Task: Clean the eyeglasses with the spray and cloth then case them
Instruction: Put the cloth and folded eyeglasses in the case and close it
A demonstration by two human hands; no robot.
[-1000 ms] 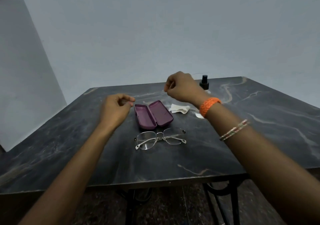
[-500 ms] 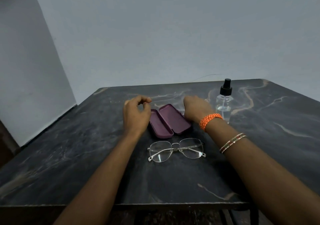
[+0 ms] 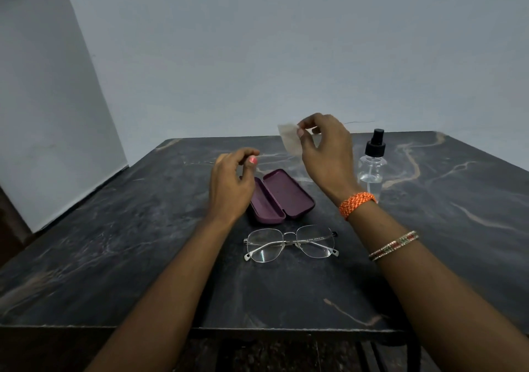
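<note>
Folded wire-rimmed eyeglasses lie on the dark marble table, near me. Just behind them a purple case lies open and empty. My right hand is raised above the case and pinches a small pale cloth between thumb and fingers. My left hand hovers at the case's left side, fingers loosely curled, holding nothing. A clear spray bottle with a black pump top stands upright to the right of my right hand.
Pale walls rise behind the table and on its left. The table's front edge runs close to me, with dark metal legs below it.
My right hand went down behind the case, then rose with the cloth pinched in it. The left hand stayed beside the case. The camera view shifted slightly.
</note>
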